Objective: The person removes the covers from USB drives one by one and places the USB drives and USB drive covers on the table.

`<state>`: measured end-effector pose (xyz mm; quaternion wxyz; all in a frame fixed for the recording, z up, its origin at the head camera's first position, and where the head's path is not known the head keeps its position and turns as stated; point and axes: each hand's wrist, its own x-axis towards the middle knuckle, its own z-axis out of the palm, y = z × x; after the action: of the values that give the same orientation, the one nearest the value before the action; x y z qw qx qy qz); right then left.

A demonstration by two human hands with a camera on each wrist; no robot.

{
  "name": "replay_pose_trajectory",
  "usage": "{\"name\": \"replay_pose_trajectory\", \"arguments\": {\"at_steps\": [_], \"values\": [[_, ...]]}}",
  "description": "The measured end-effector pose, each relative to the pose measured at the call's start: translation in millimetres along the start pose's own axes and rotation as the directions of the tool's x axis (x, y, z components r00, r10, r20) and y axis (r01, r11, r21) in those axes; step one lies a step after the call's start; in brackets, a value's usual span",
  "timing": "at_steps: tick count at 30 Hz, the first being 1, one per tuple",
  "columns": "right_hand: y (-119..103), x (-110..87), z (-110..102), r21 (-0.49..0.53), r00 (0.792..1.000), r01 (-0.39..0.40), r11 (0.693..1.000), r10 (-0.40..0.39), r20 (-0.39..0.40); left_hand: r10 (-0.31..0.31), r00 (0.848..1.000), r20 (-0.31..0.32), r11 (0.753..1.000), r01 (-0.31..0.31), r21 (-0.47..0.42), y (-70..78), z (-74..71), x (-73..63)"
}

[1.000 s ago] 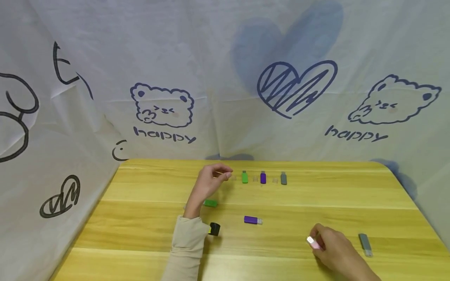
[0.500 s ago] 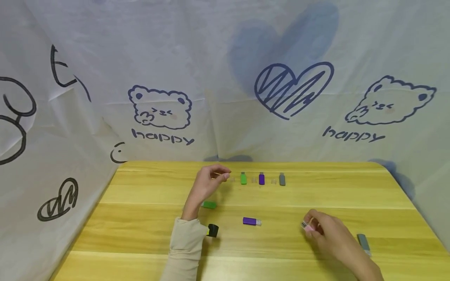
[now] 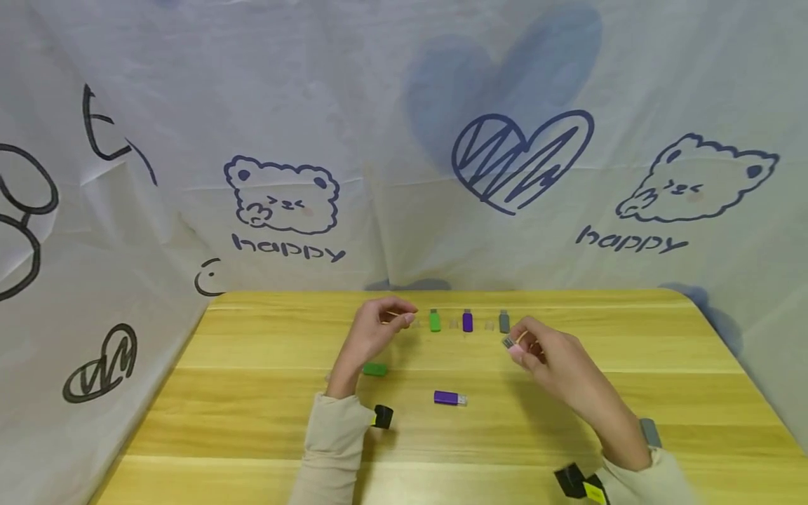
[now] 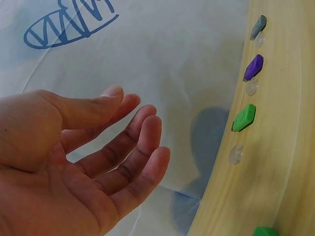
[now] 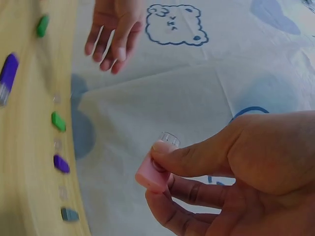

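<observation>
My right hand (image 3: 558, 354) pinches a pink USB stick (image 5: 153, 174) between thumb and fingers; its see-through end points up in the right wrist view. The hand is above the table, just in front of a grey USB stick (image 3: 503, 322). Left of that lie a purple USB stick (image 3: 468, 321) and a green USB stick (image 3: 435, 320), with small clear caps (image 4: 236, 154) beside the sticks. My left hand (image 3: 375, 328) hovers at the row's left end, fingers loosely bent and holding nothing.
Nearer on the wooden table (image 3: 265, 421) lie a second green stick (image 3: 375, 369), a second purple stick (image 3: 446, 398) and another grey stick (image 3: 649, 432), partly behind my right forearm. A printed white cloth (image 3: 404, 210) hangs behind the table.
My right hand has carried the pink USB stick away from me and to the left, up to the back row. The left hand has stayed almost still.
</observation>
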<state>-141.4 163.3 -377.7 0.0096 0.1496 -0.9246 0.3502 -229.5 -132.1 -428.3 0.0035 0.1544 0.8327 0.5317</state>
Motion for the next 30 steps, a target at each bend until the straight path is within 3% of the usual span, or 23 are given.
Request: {"name": "replay_pose_trajectory", "arguments": {"at_steps": [7,13,25,30], "values": [[-12,18.4,12,0.054,0.997,0.011,0.998,-0.007,-0.075,0.007,1.000,0.015,1.000,-0.007,-0.019,1.9,3.2,0.0],[-18,32.7,25,0.122,0.992,-0.020,0.992,0.035,-0.118,0.003,0.999,0.037,1.000,-0.002,-0.025,5.7,5.9,-0.1],[-5,48.2,52,0.265,0.965,0.022,0.964,0.049,-0.259,0.008,0.997,0.078,0.998,-0.003,-0.059,12.5,11.9,-0.8],[-2,51.8,57,0.291,0.959,0.026,0.956,0.058,-0.276,0.011,0.997,0.072,0.997,-0.006,-0.075,12.5,13.2,-0.7]]}}
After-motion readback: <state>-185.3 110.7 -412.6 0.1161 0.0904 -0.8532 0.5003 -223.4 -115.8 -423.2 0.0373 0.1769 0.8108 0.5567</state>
